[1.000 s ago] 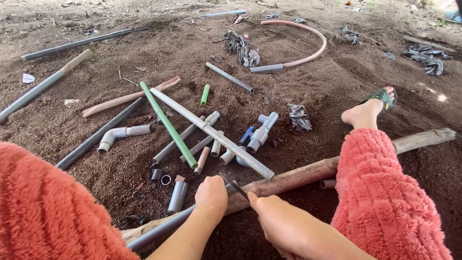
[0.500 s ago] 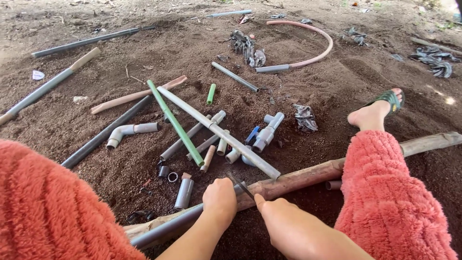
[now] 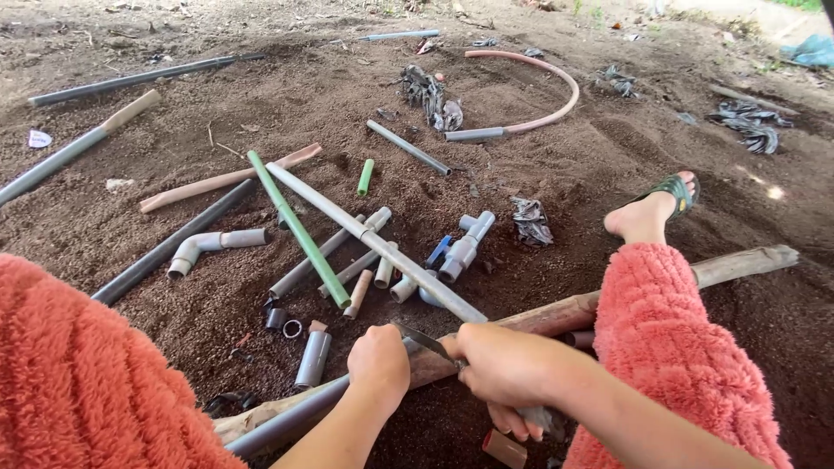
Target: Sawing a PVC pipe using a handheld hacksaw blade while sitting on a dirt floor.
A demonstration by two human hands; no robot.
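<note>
Down on the dirt, the left hand (image 3: pixel 379 363) closes its fingers around one grey pipe (image 3: pixel 291 419) lying along one wooden log (image 3: pixel 738 263). Just beside it, the right hand (image 3: pixel 504 365) is clenched on one saw blade (image 3: pixel 426 340) whose thin dark end reaches toward the left hand, over the pipe. Beyond the hands lie one long green pipe (image 3: pixel 295 227), one short green piece (image 3: pixel 366 176), one grey elbow fitting (image 3: pixel 208 247) and one curved pink hose (image 3: pixel 546 80). One sandalled foot (image 3: pixel 653 210) rests near the log.
</note>
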